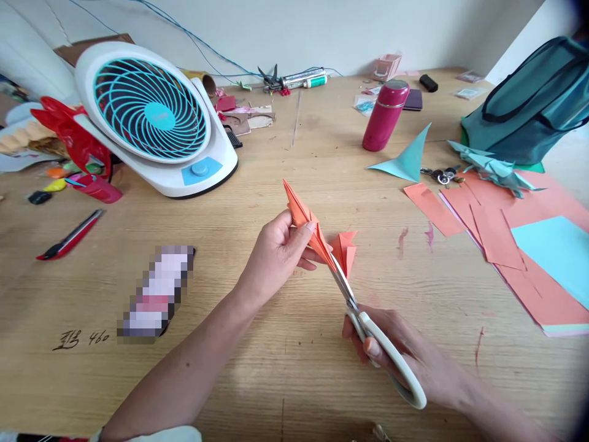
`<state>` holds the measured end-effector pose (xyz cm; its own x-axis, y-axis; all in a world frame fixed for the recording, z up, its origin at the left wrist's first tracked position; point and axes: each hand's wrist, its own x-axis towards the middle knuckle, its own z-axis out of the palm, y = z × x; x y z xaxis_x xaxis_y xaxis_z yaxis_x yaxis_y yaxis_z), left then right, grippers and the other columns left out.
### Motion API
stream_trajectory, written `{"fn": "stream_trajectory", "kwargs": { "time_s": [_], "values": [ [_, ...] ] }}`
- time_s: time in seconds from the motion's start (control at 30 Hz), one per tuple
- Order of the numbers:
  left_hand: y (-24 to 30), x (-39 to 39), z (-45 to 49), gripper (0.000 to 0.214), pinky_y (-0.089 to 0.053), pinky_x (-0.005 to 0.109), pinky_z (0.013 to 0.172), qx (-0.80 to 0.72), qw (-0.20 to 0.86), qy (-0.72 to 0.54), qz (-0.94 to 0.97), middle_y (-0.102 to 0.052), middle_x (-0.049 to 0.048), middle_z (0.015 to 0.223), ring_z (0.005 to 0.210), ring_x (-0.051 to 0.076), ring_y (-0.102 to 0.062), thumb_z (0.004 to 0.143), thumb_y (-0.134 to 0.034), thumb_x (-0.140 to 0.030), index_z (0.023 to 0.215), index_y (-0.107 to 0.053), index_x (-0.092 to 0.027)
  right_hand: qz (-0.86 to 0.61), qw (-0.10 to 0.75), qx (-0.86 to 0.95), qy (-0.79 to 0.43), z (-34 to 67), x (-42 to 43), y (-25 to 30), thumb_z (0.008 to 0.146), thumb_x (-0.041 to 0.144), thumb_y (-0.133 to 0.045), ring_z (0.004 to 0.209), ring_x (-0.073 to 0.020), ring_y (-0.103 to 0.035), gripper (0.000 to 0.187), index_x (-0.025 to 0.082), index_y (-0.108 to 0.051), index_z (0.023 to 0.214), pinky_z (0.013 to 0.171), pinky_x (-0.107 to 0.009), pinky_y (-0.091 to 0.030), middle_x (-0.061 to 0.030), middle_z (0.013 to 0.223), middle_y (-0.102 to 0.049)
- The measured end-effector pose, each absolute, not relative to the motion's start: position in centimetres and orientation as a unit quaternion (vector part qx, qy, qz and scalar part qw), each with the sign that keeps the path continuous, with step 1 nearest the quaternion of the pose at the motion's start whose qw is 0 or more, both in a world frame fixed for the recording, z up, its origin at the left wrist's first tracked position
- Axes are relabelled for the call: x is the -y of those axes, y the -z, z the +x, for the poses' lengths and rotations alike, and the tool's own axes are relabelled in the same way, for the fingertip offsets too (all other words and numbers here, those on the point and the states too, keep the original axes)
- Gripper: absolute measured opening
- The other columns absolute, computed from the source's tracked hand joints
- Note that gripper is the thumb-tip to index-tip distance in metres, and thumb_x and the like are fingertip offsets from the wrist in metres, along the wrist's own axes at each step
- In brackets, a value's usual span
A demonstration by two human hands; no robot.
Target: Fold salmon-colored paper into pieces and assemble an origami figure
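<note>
Orange paper model [297,209] was pinched by left hand [276,258] fingers [301,245]; scissors [343,285], gripped in the right hand [414,362], were set into it. Fingertip near blades: nick or overcut judged possible.

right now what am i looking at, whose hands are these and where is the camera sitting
There is no machine here: a person wears one camera on the head, so you look forward and down at their own two bare hands. The left hand pinches an orange folded paper. The right hand holds white-handled scissors, whose blades meet that paper's lower tip. Both are above a wooden table. On it lie a white and teal fan, a red bottle, a teal paper triangle, loose orange sheets and a red utility knife.
</note>
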<state>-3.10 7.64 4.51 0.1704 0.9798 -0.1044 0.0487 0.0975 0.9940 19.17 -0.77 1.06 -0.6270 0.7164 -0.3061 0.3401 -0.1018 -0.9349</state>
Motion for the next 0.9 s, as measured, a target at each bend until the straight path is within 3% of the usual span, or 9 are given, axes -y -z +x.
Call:
{"fn": "stream_trajectory", "kwargs": {
  "time_s": [0.9],
  "values": [
    [-4.26, -7.83, -3.18, 0.019, -0.058, 0.019, 0.046, -0.497, 0.548, -0.418, 0.527, -0.075, 0.0013, 0.076, 0.067, 0.020, -0.078, 0.096, -0.057, -0.037, 0.091, -0.051, -0.019, -0.421, 0.162, 0.639, -0.623, 19.15, 0.91, -0.03, 0.092, 0.076, -0.043, 0.063, -0.0130, -0.037, 0.060, 0.019, -0.050, 0.079, 0.056, -0.029, -0.028, 0.0014, 0.068, -0.046]
  ]
}}
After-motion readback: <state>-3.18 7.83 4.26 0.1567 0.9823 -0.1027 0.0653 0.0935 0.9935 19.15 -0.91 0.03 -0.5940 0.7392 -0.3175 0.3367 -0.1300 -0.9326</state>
